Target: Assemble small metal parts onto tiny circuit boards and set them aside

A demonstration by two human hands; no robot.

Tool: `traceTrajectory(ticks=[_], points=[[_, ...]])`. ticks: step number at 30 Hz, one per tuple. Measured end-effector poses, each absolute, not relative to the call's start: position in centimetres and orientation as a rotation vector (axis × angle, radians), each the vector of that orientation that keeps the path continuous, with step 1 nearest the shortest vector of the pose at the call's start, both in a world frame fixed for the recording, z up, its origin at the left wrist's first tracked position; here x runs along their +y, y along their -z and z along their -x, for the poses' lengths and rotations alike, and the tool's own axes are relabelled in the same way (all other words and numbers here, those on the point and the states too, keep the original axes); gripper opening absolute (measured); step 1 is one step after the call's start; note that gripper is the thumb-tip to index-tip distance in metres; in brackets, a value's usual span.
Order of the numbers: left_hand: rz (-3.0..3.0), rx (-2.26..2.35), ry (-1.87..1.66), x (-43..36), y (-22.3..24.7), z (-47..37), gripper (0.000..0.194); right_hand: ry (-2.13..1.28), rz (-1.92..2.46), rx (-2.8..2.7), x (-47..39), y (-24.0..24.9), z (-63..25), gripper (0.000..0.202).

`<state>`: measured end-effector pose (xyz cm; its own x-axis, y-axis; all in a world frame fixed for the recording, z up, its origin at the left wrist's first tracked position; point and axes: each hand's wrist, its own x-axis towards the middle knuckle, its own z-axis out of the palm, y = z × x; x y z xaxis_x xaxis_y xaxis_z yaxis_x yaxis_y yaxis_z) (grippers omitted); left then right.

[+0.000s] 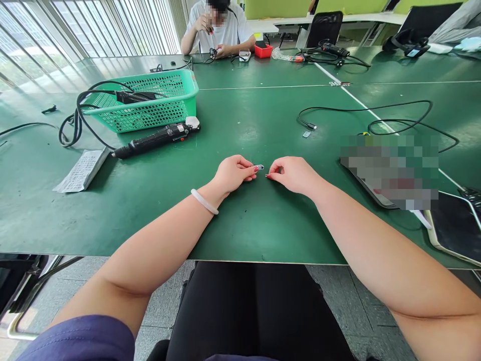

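Note:
My left hand [237, 170], with a white bracelet at the wrist, is closed in a pinch over the green table [300, 225]. A small silver piece [259, 166], perhaps metal, sticks out to the right from between its thumb and fingers; its kind is too small to tell. Just to the right, my right hand [291, 173] is also closed, thumb against forefinger. Whether anything tiny sits between those fingertips cannot be made out. A narrow gap separates the two hands. Farther off, a cable plug [310, 125] lies beside a small pale flat piece [306, 134].
At the left stand a green plastic basket [150, 118], a black electric screwdriver [156, 140] and a folded paper [82, 170]. A phone [456, 225] and a blurred dark object [389, 173] lie at the right. Across the table sits another person [221, 35] near a red box [263, 51].

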<state>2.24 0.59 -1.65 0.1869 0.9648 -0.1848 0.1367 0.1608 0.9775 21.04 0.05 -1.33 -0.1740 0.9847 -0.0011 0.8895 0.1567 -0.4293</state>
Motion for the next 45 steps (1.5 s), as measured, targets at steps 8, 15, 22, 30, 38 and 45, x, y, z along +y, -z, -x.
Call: traceTrajectory(ticks=[8, 15, 22, 30, 38, 45], points=[[-1.272, 1.225, -0.879, 0.6, 1.8, -2.4, 0.023, -0.171, 1.732, -2.328, -0.3, 1.0, -20.4, 0.015], [-1.275, 1.229, -0.877, 0.5, 1.6, -2.3, 0.02, -0.283, 1.757, -2.353, -0.6, 0.4, -20.6, 0.017], [-1.297, 1.23, -0.861, 0.4, 1.5, -2.3, 0.02, -0.422, 1.8, -2.225, -0.1, 0.7, -21.5, 0.013], [-1.35, 1.227, -0.839, 0.4, 1.8, -2.2, 0.026, -0.447, 1.746, -2.269, 0.2, 0.8, -22.0, 0.015], [-1.359, 1.15, -0.825, 0.3, 1.9, -2.3, 0.026, -0.392, 1.604, -2.059, -0.8, -0.2, -21.5, 0.015], [-1.365, 1.117, -0.826, 0.1, 1.8, -2.6, 0.026, -0.432, 1.573, -2.113, -1.2, -0.2, -20.8, 0.016]])
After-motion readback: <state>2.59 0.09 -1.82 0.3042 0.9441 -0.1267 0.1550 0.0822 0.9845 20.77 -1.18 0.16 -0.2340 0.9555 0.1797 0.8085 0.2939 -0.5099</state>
